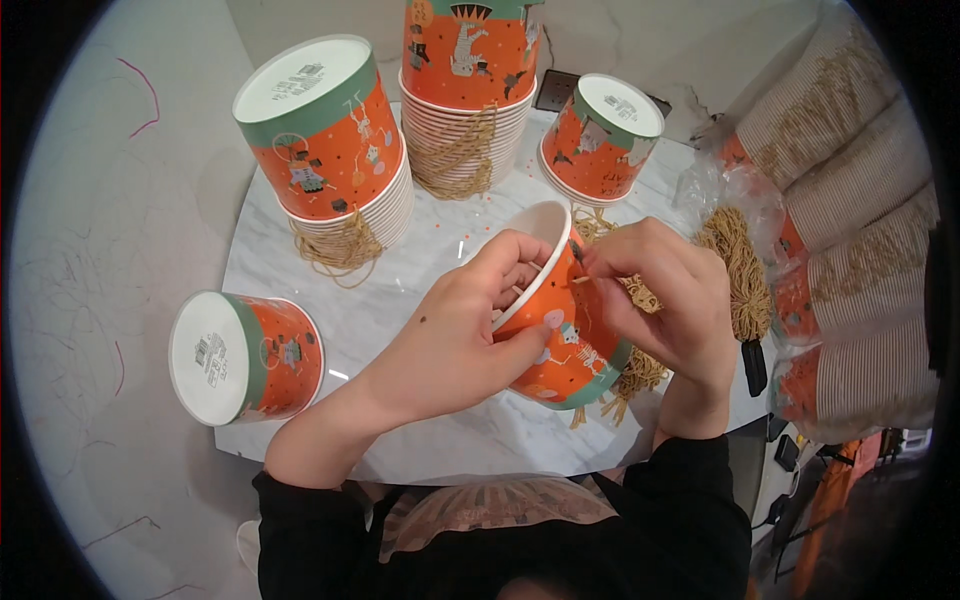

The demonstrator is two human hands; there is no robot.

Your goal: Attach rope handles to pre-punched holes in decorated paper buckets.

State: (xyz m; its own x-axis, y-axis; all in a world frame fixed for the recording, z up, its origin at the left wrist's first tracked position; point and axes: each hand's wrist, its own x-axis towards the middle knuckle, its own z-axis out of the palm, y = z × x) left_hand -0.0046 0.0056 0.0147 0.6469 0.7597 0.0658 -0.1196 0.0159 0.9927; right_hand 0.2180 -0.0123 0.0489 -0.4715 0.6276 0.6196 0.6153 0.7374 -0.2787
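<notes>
An orange paper bucket [562, 335] with a white rim and a green base band is tilted between my hands, over the table. My left hand [455, 325] grips its rim, fingers inside the opening and thumb on the printed outer wall. At the bucket's right side, near the rim, my right hand [665, 290] pinches the end of a tan cord [583, 279] against the wall. Under and beside the bucket lies a bundle of tan cords [640, 372], partly hidden by the bucket and my right hand.
Upside-down stacks of orange buckets [325, 150] [470, 80] with cord handles stand at the back. Single upturned buckets [285, 355] [603, 140] sit at left and back right. A cord bundle [738, 270] hangs over the right side, beside plastic-wrapped bucket stacks [860, 280]. A wall [130, 250] borders the left.
</notes>
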